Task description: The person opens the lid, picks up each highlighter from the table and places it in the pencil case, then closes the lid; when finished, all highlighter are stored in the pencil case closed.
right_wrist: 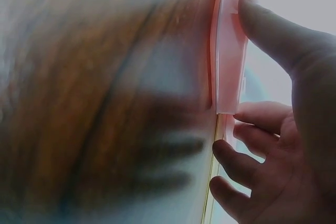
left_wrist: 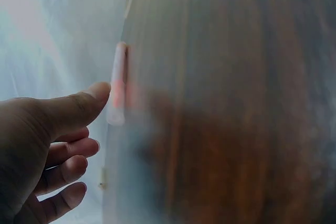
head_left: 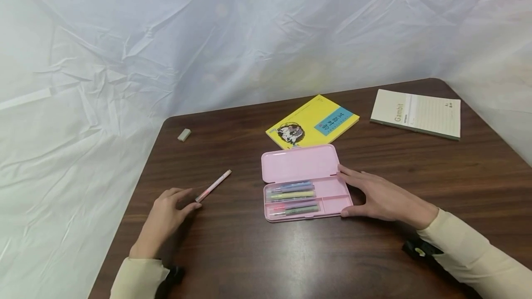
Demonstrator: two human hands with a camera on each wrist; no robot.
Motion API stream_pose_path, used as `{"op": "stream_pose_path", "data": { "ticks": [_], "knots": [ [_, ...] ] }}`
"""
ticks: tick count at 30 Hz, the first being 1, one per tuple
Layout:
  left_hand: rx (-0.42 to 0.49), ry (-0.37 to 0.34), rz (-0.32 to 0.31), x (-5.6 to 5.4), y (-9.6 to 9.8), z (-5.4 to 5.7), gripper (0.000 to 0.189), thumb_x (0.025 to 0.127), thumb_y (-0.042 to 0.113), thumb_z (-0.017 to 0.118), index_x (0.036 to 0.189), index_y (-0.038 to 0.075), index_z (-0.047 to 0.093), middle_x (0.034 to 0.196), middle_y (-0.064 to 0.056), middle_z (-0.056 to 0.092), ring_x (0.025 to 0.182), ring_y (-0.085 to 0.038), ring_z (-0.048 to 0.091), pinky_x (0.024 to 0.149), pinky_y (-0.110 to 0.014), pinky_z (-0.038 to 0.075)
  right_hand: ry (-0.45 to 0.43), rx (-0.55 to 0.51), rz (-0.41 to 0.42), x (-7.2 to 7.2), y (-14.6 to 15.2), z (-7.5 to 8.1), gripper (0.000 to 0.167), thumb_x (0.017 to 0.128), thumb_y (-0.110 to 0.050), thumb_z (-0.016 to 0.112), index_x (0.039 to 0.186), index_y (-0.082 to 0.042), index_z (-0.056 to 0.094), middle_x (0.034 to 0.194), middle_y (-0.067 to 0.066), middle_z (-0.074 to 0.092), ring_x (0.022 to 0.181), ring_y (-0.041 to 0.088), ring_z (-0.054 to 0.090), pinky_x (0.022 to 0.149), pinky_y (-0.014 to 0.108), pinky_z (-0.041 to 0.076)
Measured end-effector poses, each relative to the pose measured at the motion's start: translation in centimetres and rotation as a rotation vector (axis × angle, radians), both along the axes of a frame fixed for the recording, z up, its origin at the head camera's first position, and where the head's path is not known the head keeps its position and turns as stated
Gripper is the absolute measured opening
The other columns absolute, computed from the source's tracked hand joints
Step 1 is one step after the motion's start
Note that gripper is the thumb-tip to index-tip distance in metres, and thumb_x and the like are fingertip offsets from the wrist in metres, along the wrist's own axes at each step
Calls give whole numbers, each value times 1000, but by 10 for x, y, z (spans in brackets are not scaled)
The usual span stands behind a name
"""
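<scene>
A pale pink and white pen [head_left: 214, 186] lies on the dark wooden table, left of the pencil case. My left hand [head_left: 163, 216] is at its near end, thumb and index finger spread apart beside it. The left wrist view shows the thumb tip right at the pen [left_wrist: 119, 77], the other fingers loosely bent. A pink pencil case [head_left: 300, 164] stands with its lid folded back, several coloured pens [head_left: 293, 194] in its left compartments. My right hand [head_left: 380, 196] grips the case's right end, thumb at the near corner and fingers at the hinge side.
A yellow booklet [head_left: 309, 116] lies behind the case, overlapped by the lid in the head view. The cream notebook [head_left: 420, 112] is at the back right, a small eraser [head_left: 184, 134] at the back left. White sheeting [head_left: 232, 59] hangs beyond the table's far edge.
</scene>
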State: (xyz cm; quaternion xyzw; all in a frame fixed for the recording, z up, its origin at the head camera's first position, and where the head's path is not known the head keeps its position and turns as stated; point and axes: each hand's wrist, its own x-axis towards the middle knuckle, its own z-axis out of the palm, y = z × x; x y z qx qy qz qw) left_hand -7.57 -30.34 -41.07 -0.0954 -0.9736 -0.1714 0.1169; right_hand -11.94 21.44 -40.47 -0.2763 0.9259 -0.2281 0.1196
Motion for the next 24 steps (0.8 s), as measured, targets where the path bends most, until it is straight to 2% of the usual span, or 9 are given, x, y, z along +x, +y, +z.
{"op": "stream_pose_path", "data": {
  "ticks": [5,11,19,24],
  "knots": [
    [33,-75,16,-2,-4,-3,45,82,27,83,118,3,72,108,-13,70,102,-35,66,86,-54,53,-5,-5,1,0,-1,-1,99,78,-69,71,151,-8,43,161,10,31,139,43,40,110,61,34],
    [40,-116,26,-5,-5,-5,46,83,29,82,119,3,72,109,-12,70,103,-34,66,87,-54,53,-8,-6,-2,0,0,-2,99,78,-69,72,151,-9,43,161,10,31,139,45,40,109,62,35],
    [40,-126,18,-8,-5,-8,44,83,25,82,118,2,72,107,-12,70,100,-33,67,85,-52,54,-9,5,-2,0,0,-1,99,78,-70,70,152,-11,42,162,10,30,139,45,39,109,62,34],
    [33,-126,5,-10,-3,-10,40,83,22,82,117,3,73,103,-9,69,89,-24,65,76,-45,54,-9,9,-5,0,0,-1,99,78,-70,70,153,-11,41,162,10,29,140,44,39,109,62,34]
  ]
}}
